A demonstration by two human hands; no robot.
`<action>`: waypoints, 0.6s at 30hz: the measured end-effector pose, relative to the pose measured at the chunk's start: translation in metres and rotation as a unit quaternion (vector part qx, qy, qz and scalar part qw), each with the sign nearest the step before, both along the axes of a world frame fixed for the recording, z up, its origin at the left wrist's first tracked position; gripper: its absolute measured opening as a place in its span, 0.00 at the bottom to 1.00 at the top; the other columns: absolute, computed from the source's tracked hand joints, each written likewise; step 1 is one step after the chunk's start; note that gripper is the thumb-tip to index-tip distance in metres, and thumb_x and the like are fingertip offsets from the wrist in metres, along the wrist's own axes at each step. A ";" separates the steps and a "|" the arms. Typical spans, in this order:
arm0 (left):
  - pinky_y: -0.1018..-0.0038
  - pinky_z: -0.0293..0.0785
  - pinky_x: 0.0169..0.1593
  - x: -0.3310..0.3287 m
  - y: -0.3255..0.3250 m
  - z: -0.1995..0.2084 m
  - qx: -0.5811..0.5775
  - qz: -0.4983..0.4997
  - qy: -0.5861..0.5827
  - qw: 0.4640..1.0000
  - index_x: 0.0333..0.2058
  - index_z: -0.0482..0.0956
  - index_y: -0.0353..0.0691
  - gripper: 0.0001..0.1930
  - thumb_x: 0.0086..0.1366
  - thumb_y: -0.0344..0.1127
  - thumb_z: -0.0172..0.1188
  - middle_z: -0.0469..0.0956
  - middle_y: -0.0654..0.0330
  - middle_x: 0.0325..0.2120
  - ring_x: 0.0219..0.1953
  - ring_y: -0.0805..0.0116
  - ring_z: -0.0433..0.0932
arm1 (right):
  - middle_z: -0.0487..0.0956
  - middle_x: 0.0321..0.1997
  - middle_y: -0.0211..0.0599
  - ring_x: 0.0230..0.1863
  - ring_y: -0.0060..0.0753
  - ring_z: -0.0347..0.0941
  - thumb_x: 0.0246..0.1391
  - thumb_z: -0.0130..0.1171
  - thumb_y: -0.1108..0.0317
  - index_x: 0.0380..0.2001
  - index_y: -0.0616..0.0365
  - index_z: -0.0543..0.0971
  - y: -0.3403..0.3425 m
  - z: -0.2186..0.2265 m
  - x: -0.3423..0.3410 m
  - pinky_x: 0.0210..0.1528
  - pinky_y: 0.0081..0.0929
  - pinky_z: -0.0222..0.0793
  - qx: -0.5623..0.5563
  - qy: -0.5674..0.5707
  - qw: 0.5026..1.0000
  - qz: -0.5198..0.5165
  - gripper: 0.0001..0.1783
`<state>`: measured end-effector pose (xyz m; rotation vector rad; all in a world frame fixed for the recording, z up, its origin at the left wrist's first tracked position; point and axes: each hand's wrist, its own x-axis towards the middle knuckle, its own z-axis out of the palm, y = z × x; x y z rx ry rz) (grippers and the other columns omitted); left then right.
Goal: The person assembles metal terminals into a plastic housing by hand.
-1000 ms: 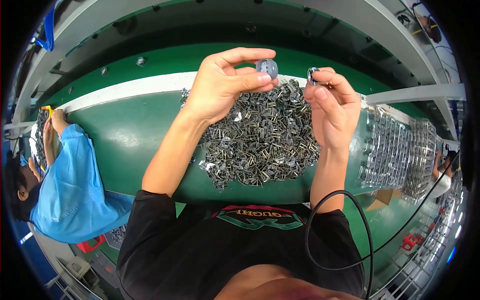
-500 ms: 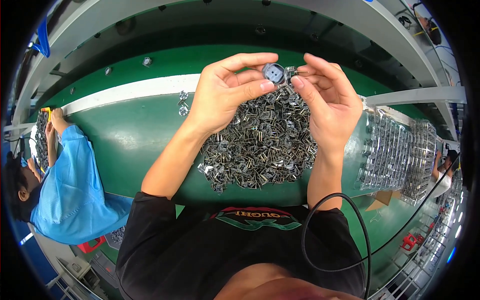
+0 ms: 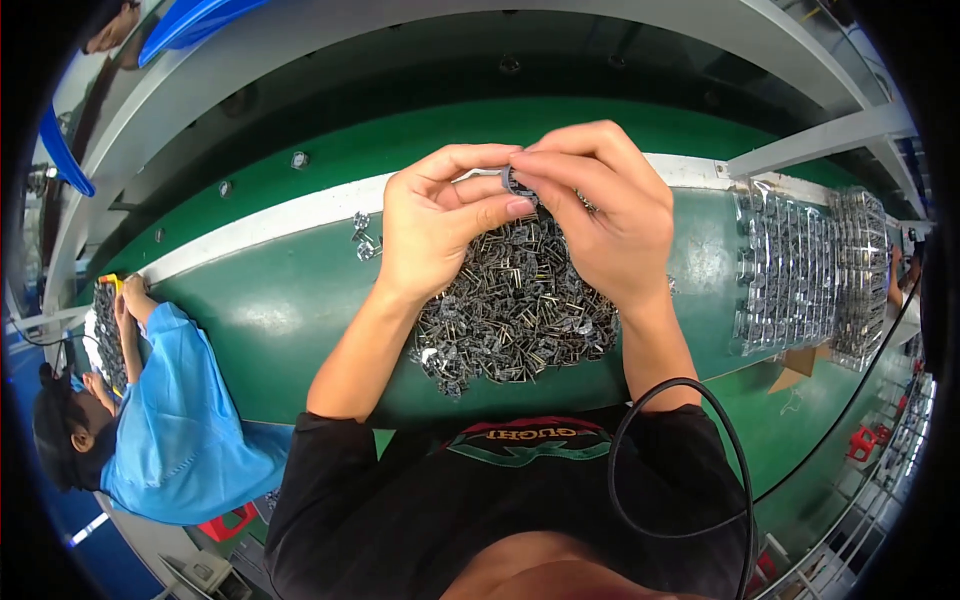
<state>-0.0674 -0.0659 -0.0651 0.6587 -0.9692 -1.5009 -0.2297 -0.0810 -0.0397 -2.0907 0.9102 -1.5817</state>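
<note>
Above the green bench (image 3: 270,320), my two hands meet. A small round grey plastic socket (image 3: 511,182) is pinched between the thumb and fingers of my left hand (image 3: 425,225). The fingers of my right hand (image 3: 622,225) press together against the socket's right side. They cover the small part with metal pins that this hand held earlier, so how the two pieces sit together is hidden. Below my hands spreads a pile of small dark and clear parts with metal pins (image 3: 515,315).
A few loose clear pieces (image 3: 363,240) lie left of the pile. Stacked clear trays of parts (image 3: 785,275) stand at the right. Beyond a white ledge (image 3: 270,208) runs a green strip with small pieces (image 3: 300,160). A person in blue (image 3: 185,420) works at the left. A black cable (image 3: 613,460) loops near my right arm.
My right hand has moved left and closed in against the socket, bringing its pinned part out of sight. The socket has shifted slightly left and turned edge-on. The whole view has shifted a little.
</note>
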 end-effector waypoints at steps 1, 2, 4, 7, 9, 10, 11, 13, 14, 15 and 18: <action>0.72 0.82 0.48 -0.001 -0.002 0.001 -0.002 -0.011 -0.003 1.000 0.48 0.75 0.25 0.19 0.55 0.13 0.63 0.79 0.48 0.43 0.43 0.64 0.82 | 0.76 0.31 0.32 0.32 0.31 0.76 0.39 0.66 0.85 0.34 0.59 0.85 -0.004 -0.003 -0.001 0.31 0.23 0.71 0.023 -0.046 0.999 0.016 0.15; 0.74 0.81 0.47 -0.003 -0.003 0.002 0.005 0.007 -0.016 1.000 0.48 0.75 0.25 0.20 0.55 0.13 0.63 0.80 0.48 0.43 0.43 0.64 0.82 | 0.75 0.32 0.32 0.31 0.30 0.75 0.41 0.66 0.82 0.34 0.57 0.85 -0.008 -0.008 -0.004 0.31 0.24 0.71 0.010 -0.043 0.999 0.004 0.14; 0.77 0.79 0.46 -0.005 -0.003 0.005 0.013 0.047 -0.046 0.998 0.49 0.75 0.25 0.21 0.55 0.14 0.63 0.80 0.48 0.42 0.42 0.66 0.82 | 0.76 0.33 0.33 0.32 0.29 0.76 0.43 0.66 0.81 0.34 0.58 0.85 -0.012 -0.012 -0.004 0.33 0.23 0.72 0.021 -0.036 0.999 0.006 0.12; 0.73 0.80 0.47 0.005 -0.008 -0.006 0.019 0.089 -0.075 0.993 0.47 0.77 0.25 0.18 0.57 0.18 0.64 0.81 0.48 0.42 0.41 0.65 0.82 | 0.77 0.34 0.36 0.33 0.32 0.76 0.48 0.66 0.76 0.34 0.60 0.85 -0.013 -0.021 0.002 0.34 0.25 0.73 0.046 -0.059 0.997 0.027 0.08; 0.71 0.81 0.46 0.006 -0.013 -0.015 0.014 0.079 -0.079 0.994 0.47 0.77 0.26 0.18 0.57 0.18 0.64 0.81 0.49 0.42 0.41 0.64 0.82 | 0.77 0.34 0.38 0.34 0.35 0.77 0.50 0.64 0.76 0.34 0.61 0.84 -0.011 -0.029 -0.001 0.36 0.27 0.73 0.049 -0.065 0.997 0.016 0.07; 0.71 0.81 0.47 0.014 -0.014 -0.018 0.007 0.068 -0.084 0.994 0.47 0.77 0.26 0.18 0.57 0.18 0.64 0.81 0.49 0.42 0.41 0.64 0.82 | 0.77 0.34 0.39 0.34 0.36 0.77 0.50 0.63 0.76 0.35 0.61 0.84 -0.008 -0.027 -0.001 0.36 0.28 0.74 0.040 -0.075 0.996 0.025 0.07; 0.71 0.81 0.47 0.014 -0.016 -0.022 0.001 0.041 -0.080 0.996 0.48 0.76 0.26 0.18 0.57 0.17 0.63 0.81 0.48 0.42 0.41 0.64 0.82 | 0.77 0.34 0.40 0.34 0.38 0.77 0.51 0.63 0.75 0.35 0.61 0.84 -0.005 -0.027 -0.006 0.36 0.28 0.74 0.031 -0.081 0.996 0.028 0.07; 0.70 0.80 0.48 0.015 -0.017 -0.024 0.026 0.035 -0.083 0.996 0.49 0.75 0.26 0.19 0.57 0.18 0.62 0.80 0.48 0.42 0.42 0.63 0.82 | 0.76 0.38 0.41 0.38 0.40 0.76 0.54 0.60 0.73 0.38 0.61 0.83 -0.003 -0.036 -0.013 0.40 0.32 0.73 -0.002 -0.057 0.998 0.031 0.09; 0.70 0.81 0.47 0.014 -0.016 -0.024 0.033 0.045 -0.092 0.994 0.48 0.76 0.26 0.18 0.58 0.19 0.62 0.80 0.48 0.42 0.42 0.62 0.82 | 0.75 0.40 0.42 0.42 0.41 0.75 0.55 0.58 0.74 0.40 0.60 0.83 0.000 -0.037 -0.015 0.43 0.33 0.73 0.017 -0.057 0.997 0.050 0.10; 0.71 0.81 0.47 0.015 -0.019 -0.029 0.028 0.048 -0.109 0.993 0.48 0.76 0.27 0.17 0.59 0.19 0.61 0.81 0.48 0.42 0.42 0.62 0.82 | 0.75 0.40 0.42 0.44 0.42 0.74 0.54 0.56 0.76 0.42 0.60 0.82 0.002 -0.043 -0.017 0.43 0.34 0.72 0.021 -0.058 0.997 0.053 0.12; 0.74 0.80 0.45 0.007 -0.040 -0.027 0.045 0.058 -0.214 0.974 0.45 0.79 0.28 0.13 0.60 0.21 0.62 0.81 0.53 0.38 0.40 0.67 0.81 | 0.74 0.41 0.41 0.46 0.42 0.73 0.48 0.56 0.79 0.43 0.58 0.81 0.006 -0.051 -0.043 0.45 0.35 0.73 0.035 0.039 0.999 -0.014 0.17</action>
